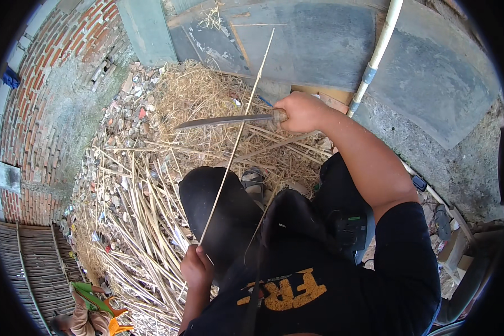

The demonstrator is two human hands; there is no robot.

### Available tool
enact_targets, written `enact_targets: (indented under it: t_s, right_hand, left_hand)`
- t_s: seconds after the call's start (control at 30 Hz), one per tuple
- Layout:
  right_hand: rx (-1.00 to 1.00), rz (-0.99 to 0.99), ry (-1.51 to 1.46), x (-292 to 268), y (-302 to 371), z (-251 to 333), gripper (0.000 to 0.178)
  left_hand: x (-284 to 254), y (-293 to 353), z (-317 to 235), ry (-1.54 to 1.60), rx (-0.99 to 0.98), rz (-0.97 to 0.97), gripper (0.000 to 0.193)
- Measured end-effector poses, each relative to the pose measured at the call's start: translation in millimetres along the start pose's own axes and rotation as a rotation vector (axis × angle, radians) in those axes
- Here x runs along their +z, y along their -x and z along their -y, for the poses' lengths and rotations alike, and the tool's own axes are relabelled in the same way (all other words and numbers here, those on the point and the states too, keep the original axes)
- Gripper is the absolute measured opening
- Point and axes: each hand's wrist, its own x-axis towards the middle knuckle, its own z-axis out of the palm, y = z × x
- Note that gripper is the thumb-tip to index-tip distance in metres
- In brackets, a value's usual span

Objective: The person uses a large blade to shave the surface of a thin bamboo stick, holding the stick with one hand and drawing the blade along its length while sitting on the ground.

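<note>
My right hand (301, 112) is closed round the wooden handle of a machete (224, 121), whose long dark blade points left. In my left hand (197, 267), low in the view, is the lower end of a thin pale bamboo strip (229, 159). The strip slants up and away past my knee. Its upper part crosses the blade in the picture; whether they touch I cannot tell. Beyond the blade lies a heap of straw-like shavings (199, 92). My left fingers are wrapped round the strip, partly turned from view.
Many loose bamboo strips (145, 218) lie on rubble to my left. A white pipe (378, 53) leans against grey panels (431, 67) ahead. A brick wall (45, 106) stands at the left. Another person (87, 316) is at the lower left by a bamboo slat screen (33, 269).
</note>
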Motion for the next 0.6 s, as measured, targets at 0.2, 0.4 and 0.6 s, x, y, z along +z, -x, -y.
enact_targets:
  t_s: [0.2, 0.4, 0.6]
  right_hand:
    - [-0.078, 0.108, 0.091, 5, 3, 22, 0.028]
    - [-0.011, 0.093, -0.100, 9, -9, -16, 0.028]
    - [-0.050, 0.115, -0.013, 10, -5, 1, 0.034]
  left_hand:
    - [-15, -14, -8, 0.031, -0.027, 0.067, 0.027]
    - [-16, -19, -7, 0.009, -0.065, 0.123, 0.032]
    - [-15, -24, -8, -0.098, -0.056, 0.134, 0.035]
